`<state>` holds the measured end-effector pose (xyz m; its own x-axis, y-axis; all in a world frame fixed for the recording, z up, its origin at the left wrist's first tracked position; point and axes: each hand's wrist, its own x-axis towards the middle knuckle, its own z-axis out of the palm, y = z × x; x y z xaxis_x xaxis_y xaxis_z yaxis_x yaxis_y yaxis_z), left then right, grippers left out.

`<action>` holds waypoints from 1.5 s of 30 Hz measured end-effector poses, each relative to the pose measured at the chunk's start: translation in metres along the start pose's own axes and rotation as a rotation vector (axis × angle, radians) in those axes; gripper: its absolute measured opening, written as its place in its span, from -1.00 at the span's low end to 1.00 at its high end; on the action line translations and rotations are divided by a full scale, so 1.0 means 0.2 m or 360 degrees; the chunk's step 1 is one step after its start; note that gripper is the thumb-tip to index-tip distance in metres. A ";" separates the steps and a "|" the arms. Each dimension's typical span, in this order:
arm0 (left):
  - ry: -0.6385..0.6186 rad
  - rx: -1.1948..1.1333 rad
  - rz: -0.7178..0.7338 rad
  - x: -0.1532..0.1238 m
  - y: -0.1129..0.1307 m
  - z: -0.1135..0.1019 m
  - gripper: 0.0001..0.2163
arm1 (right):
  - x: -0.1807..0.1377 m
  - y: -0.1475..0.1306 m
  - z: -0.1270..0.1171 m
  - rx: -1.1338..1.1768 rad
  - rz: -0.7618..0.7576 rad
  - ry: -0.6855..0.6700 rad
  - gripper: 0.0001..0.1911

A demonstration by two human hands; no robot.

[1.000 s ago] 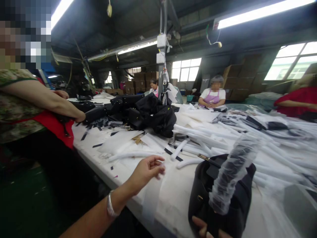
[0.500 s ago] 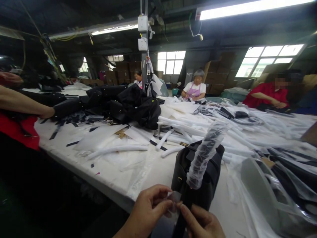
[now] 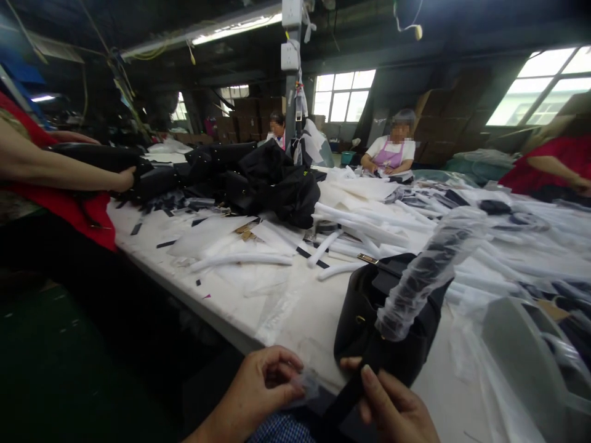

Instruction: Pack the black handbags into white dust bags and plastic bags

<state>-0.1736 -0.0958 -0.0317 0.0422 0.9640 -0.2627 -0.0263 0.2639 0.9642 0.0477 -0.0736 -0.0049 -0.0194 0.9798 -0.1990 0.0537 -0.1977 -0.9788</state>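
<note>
A black handbag stands at the front edge of the table, its handle wrapped in clear crinkled plastic. My right hand pinches a black strap at the near side of this bag. Left of it, my left hand is closed on a small piece of clear plastic film, apart from the strap. Part of the strap drops below the table edge toward my lap.
White foam tubes and film scraps litter the white table. A heap of black bags lies farther back. On the right sits a grey bin. Co-workers sit across the table; another person's arm reaches in from the left.
My left hand has moved left, away from the strap, taking the clear film with it. My right hand stays on the strap. The view has turned left and slightly down.
</note>
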 end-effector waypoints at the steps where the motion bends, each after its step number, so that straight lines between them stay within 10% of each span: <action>1: -0.0006 0.0018 -0.0022 -0.02 -0.01 0.00 -0.70 | 0.00 0.01 0.01 0.0059 0.0002 0.0020 -0.37; 25: -0.0091 -0.0196 -0.0202 -0.08 -0.01 0.02 -0.67 | 0.01 0.02 0.09 -0.0028 -0.0103 0.0113 -0.51; 45: -0.0019 -0.0543 0.0200 0.18 0.29 0.50 -0.69 | -0.02 -0.07 -0.08 -0.0311 -0.0228 0.0245 -0.46</action>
<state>-0.0730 -0.0485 0.0190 0.0289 0.9896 -0.1408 -0.3638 0.1416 0.9207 0.0627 -0.0746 0.0109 0.1104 0.9933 -0.0351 0.2531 -0.0623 -0.9654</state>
